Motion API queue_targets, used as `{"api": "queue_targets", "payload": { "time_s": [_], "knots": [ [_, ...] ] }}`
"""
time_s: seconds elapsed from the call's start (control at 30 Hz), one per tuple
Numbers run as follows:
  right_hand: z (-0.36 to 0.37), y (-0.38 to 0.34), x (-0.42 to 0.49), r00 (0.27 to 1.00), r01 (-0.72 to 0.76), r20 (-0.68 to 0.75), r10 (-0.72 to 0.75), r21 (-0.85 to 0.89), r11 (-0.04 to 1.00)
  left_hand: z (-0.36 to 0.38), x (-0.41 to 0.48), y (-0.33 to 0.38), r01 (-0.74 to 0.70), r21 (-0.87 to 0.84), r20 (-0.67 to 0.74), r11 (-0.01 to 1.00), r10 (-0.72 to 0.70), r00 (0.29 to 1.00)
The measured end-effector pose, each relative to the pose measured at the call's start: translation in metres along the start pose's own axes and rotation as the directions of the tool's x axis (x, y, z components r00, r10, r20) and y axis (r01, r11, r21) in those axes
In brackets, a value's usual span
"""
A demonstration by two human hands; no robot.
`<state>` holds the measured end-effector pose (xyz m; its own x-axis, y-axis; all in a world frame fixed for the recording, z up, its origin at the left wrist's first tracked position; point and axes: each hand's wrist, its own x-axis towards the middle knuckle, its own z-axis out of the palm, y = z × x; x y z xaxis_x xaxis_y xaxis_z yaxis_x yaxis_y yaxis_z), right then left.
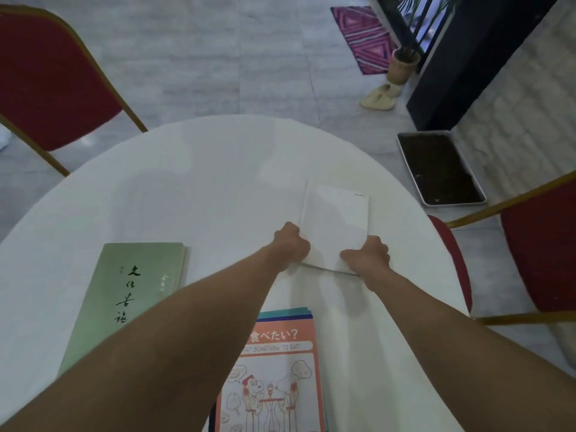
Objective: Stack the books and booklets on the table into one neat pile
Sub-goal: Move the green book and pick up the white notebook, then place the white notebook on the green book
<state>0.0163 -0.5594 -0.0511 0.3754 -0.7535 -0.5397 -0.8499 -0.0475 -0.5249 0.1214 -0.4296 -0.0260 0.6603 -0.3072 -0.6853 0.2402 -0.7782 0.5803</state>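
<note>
White book (338, 216), long axis running away across the table (199, 182), near corners gripped by left hand (292, 244), right hand (369, 255).

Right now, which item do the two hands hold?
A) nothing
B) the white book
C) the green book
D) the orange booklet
B: the left hand and the right hand grip the near edge of the white book; the green book and the orange booklet lie unheld.

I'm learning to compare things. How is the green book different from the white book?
The green book has black brush writing; the white book looks nearly blank. The green book lies flat, unheld; the left grip and right grip hold the white book, near edge seemingly raised. Both are closed, on the white table.
</note>
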Motion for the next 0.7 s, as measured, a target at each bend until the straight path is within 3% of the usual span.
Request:
{"api": "queue_targets", "payload": {
  "time_s": [0.13, 0.33, 0.7],
  "knots": [
    [0.013, -0.008, -0.021, 1.000, 0.013, 0.016, -0.014, 0.047, 0.999, -0.021, -0.009, -0.018, -0.032, -0.191, 0.035, 0.981, 0.039, 0.999],
    [0.065, -0.046, -0.079, 0.968, 0.148, 0.173, -0.184, 0.203, 0.968, -0.098, -0.042, -0.072, -0.102, -0.239, -0.056, 0.966, 0.092, 0.994],
    [0.185, -0.081, -0.207, 0.865, 0.358, 0.343, -0.367, 0.091, 0.929, -0.202, -0.099, -0.221, -0.035, 0.153, -0.268, 0.988, 0.075, 0.960]
  ]
}}
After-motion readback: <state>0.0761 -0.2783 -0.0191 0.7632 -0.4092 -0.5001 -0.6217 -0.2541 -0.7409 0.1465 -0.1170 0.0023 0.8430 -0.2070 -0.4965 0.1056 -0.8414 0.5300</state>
